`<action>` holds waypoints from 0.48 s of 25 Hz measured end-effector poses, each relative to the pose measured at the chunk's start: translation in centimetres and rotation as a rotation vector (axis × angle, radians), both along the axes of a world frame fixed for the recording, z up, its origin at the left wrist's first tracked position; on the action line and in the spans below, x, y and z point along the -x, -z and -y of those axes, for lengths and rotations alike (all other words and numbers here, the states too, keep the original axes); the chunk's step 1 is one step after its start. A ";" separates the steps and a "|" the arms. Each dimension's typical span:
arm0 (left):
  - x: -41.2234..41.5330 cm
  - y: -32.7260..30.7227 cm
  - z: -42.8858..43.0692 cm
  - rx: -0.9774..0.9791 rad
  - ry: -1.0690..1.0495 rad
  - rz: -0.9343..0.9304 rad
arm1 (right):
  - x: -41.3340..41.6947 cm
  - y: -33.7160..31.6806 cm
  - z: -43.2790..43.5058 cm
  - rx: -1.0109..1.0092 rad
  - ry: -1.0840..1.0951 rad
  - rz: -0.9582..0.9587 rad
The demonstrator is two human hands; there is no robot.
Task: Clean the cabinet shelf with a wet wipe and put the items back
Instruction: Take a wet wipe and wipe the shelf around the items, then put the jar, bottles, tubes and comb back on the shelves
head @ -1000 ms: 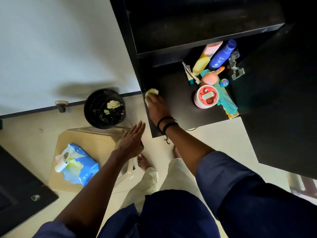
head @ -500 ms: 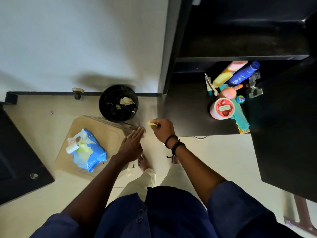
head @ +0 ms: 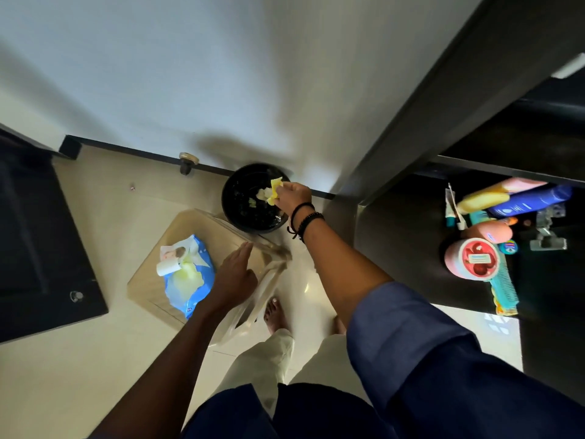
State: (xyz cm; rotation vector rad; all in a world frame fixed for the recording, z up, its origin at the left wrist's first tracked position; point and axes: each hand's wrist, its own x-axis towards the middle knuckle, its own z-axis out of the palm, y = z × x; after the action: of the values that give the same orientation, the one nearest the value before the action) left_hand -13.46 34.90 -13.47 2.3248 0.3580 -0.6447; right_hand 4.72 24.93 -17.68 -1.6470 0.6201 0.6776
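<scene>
My right hand (head: 292, 198) pinches a crumpled yellow wet wipe (head: 274, 191) over the black round bin (head: 240, 213) by the wall. My left hand (head: 235, 277) hovers flat, fingers straight, above the beige stool (head: 152, 280), right of the blue wet-wipe pack (head: 190, 286) lying open on it. The dark cabinet shelf (head: 399, 248) at right has its left part bare. On its right part sit a pink round tub (head: 474, 258), bottles (head: 512, 198), a teal comb (head: 506, 293) and tubes (head: 451, 207).
A black cabinet door (head: 41, 236) stands open at left. A door stopper (head: 187, 161) sits at the skirting. The bin holds used wipes (head: 259, 196). My bare feet (head: 275, 315) stand on the cream tile floor between stool and cabinet. An upper shelf (head: 512, 141) lies above.
My right hand left the shelf edge with the wipe and swung left to over the bin. My left hand stayed near the stool. The view turned left.
</scene>
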 end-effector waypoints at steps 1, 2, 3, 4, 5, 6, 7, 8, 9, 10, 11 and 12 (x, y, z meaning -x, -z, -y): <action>0.0 0.0 -0.5 0.005 -0.019 0.005 | -0.3 -0.3 -0.2 -0.006 -0.046 0.008; -0.1 0.0 -0.9 0.009 -0.034 0.009 | -0.3 -0.5 -0.1 0.009 -0.105 0.027; -0.1 0.0 -1.3 0.016 -0.048 0.007 | -0.1 -0.8 0.1 0.038 -0.157 0.050; 0.0 -0.1 -1.6 0.025 -0.059 -0.003 | 0.5 -1.0 0.4 0.055 -0.182 0.066; 0.1 -0.1 -1.9 0.034 -0.071 -0.016 | 1.4 -1.3 0.9 0.050 -0.176 0.068; 0.2 -0.4 -1.9 0.042 -0.081 -0.024 | 2.6 -1.4 1.5 0.033 -0.148 0.061; 0.4 -0.7 -1.9 0.044 -0.087 -0.023 | 4.0 -1.5 2.2 0.028 -0.122 0.049; 0.6 -1.0 -1.6 0.044 -0.093 -0.014 | 5.3 -1.8 3.1 0.036 -0.102 0.032; 0.7 -1.5 -1.2 0.050 -0.106 0.002 | 6.7 -2.2 4.0 0.052 -0.086 0.012; 0.8 -2.1 -0.8 0.059 -0.128 0.026 | 8.0 -2.6 4.9 0.066 -0.068 0.000; 1.0 -2.6 -0.2 0.072 -0.149 0.060 | 9.2 -3.2 5.9 0.080 -0.050 -0.008; 1.1 -3.2 0.5 0.080 -0.157 0.096 | 10.3 -3.6 6.8 0.088 -0.026 -0.018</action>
State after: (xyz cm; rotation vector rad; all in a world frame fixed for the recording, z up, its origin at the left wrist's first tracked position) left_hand -14.59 34.40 -10.29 2.2160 0.4569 -0.4608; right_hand -5.56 18.11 -14.07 -1.7350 0.6506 0.6932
